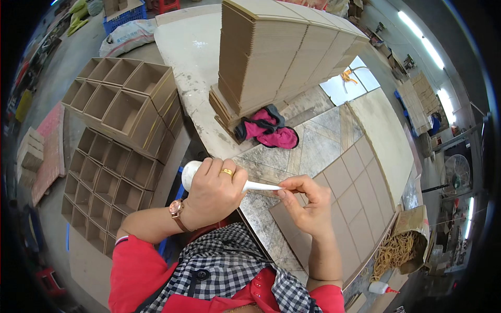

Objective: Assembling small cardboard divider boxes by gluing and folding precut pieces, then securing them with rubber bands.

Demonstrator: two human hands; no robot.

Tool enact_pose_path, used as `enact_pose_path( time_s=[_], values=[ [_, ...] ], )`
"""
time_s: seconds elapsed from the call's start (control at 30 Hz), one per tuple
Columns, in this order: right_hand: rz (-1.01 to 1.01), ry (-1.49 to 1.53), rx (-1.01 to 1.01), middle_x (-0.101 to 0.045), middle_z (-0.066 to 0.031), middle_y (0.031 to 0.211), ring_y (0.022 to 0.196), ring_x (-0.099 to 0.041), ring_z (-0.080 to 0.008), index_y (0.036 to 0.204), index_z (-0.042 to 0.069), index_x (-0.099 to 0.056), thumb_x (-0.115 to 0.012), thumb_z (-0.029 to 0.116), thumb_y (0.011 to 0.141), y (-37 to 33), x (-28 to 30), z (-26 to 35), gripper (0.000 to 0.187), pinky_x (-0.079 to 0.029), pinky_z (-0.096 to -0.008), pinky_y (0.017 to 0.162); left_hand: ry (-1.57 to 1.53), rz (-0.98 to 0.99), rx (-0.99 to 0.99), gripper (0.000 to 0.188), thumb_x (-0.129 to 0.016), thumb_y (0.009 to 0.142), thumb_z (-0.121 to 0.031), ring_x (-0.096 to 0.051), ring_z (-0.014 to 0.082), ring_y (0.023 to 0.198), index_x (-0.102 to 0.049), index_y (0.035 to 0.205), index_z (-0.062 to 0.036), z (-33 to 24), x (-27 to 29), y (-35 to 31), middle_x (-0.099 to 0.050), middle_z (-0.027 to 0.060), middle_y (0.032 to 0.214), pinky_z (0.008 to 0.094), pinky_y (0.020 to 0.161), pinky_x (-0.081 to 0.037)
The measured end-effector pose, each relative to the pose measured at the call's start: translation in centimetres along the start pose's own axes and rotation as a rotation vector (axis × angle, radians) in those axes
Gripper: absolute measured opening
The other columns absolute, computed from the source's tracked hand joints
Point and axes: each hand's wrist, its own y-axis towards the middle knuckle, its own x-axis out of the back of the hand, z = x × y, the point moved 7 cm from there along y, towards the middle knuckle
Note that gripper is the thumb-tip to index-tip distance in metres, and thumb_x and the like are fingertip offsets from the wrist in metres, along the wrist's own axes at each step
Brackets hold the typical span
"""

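Note:
My left hand [215,190] is wrapped around a white squeeze bottle [189,176], its rounded base showing beyond my knuckles. The bottle lies tilted nearly sideways, and its long tapered nozzle [258,186] points right. At the nozzle's end, my right hand [311,206] pinches the tip between thumb and forefinger. Whether a small cap or some residue is between those fingers is too small to tell. Both hands are above the near edge of the worktable [313,146]. Brown fibreboard panels [355,190] lie in a flat grid to the right of my right hand.
A tall stack of brown boards [282,60] stands behind a pink-and-black cloth bundle [271,130]. Open-topped brown boxes [125,107] are piled at left. At lower right are a carton of rubber bands [399,253] and another white bottle with a red tip [378,287].

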Motion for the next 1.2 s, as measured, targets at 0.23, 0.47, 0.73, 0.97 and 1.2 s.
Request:
enact_pose_path(
  time_s=[0.23,0.47,0.73,0.97,1.2],
  values=[
    [0.129,-0.105,0.008,-0.063,-0.0089,0.076,0.069,-0.063,-0.0163,0.082,0.002,-0.06,-0.067,-0.002,0.075,-0.9,2.5,1.7,0.011,-0.049,-0.0275,0.062,0.015,0.018,-0.242,0.011,-0.059,0.066,-0.012,-0.049,0.0213,0.062,-0.05,0.067,-0.0062,-1.9,-0.1,1.6,-0.048,0.0076,0.065,0.0317,0.059,-0.038],
    [0.249,-0.198,0.059,-0.057,-0.0112,0.083,0.074,-0.058,-0.0274,0.088,0.004,-0.055,-0.061,-0.006,0.075,-4.1,4.0,2.3,0.017,-0.046,-0.0339,0.064,-0.075,0.078,-0.392,0.011,-0.058,0.066,-0.013,-0.051,0.0216,0.064,-0.05,0.069,-0.0052,-5.6,-1.2,1.8,-0.05,0.0083,0.066,0.0324,0.063,-0.042],
    [0.066,-0.248,-0.001,-0.054,-0.0112,0.079,0.073,-0.055,-0.03,0.092,0.004,-0.055,-0.059,-0.008,0.074,-9.4,7.5,1.5,0.021,-0.044,-0.0373,0.064,-0.102,0.04,-0.579,0.011,-0.059,0.068,-0.013,-0.052,0.0209,0.066,-0.051,0.07,-0.0049,-11.2,-2.8,2.8,-0.052,0.0077,0.067,0.0323,0.063,-0.041],
    [-0.009,-0.415,0.005,-0.054,-0.013,0.082,0.072,-0.054,-0.0291,0.093,0.003,-0.054,-0.059,-0.012,0.066,-14.2,10.0,0.8,0.031,-0.044,-0.0377,0.064,-0.171,0.125,-0.687,0.013,-0.06,0.065,-0.013,-0.051,0.021,0.066,-0.052,0.071,-0.0048,-16.2,-4.6,3.4,-0.051,0.0077,0.068,0.0322,0.064,-0.04],
    [-0.251,-0.314,-0.03,-0.054,-0.0133,0.082,0.069,-0.053,-0.0262,0.1,0.001,-0.054,-0.06,-0.015,0.071,-18.5,12.8,0.4,0.033,-0.044,-0.0341,0.062,-0.288,0.234,-0.738,0.011,-0.058,0.068,-0.013,-0.051,0.0197,0.066,-0.053,0.073,-0.0046,-20.2,-5.6,3.4,-0.052,0.0073,0.068,0.031,0.062,-0.039]
  ],
)
